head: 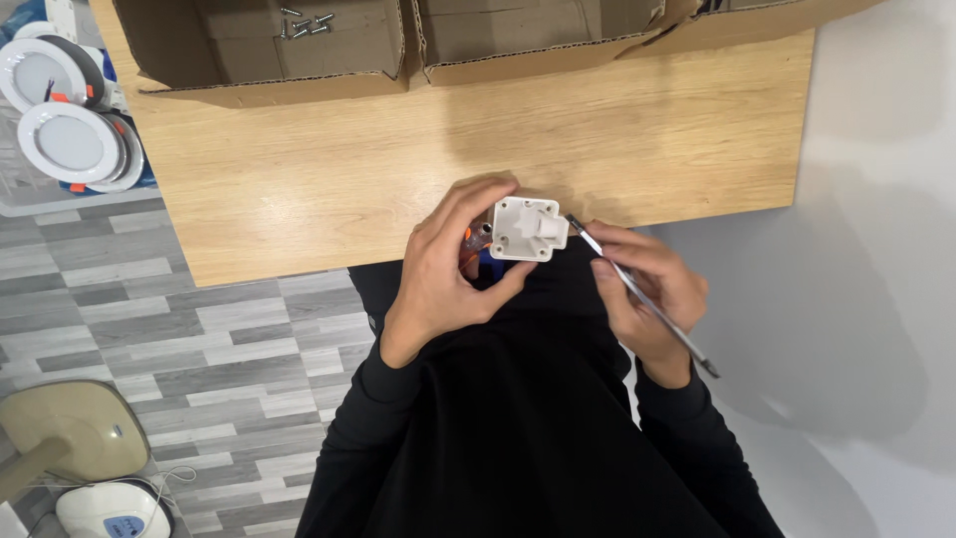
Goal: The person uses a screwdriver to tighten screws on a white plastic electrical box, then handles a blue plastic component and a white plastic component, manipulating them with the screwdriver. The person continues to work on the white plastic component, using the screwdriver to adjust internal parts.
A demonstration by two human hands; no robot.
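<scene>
My left hand (446,271) grips a small white square plastic box (527,228) at the near edge of the wooden table (398,159); orange and blue parts show behind the box, between the fingers. The box's open back, with screw holes, faces up. My right hand (645,291) holds a thin metal screwdriver (642,297) like a pen, and its tip touches the right side of the box. Both sleeves are black.
Two open cardboard boxes (269,50) stand at the table's far edge; the left one holds several loose screws (306,24). Round white downlights (70,139) lie in a tray at the left. A beige fan base (75,428) stands on the grey plank floor. A white wall is at the right.
</scene>
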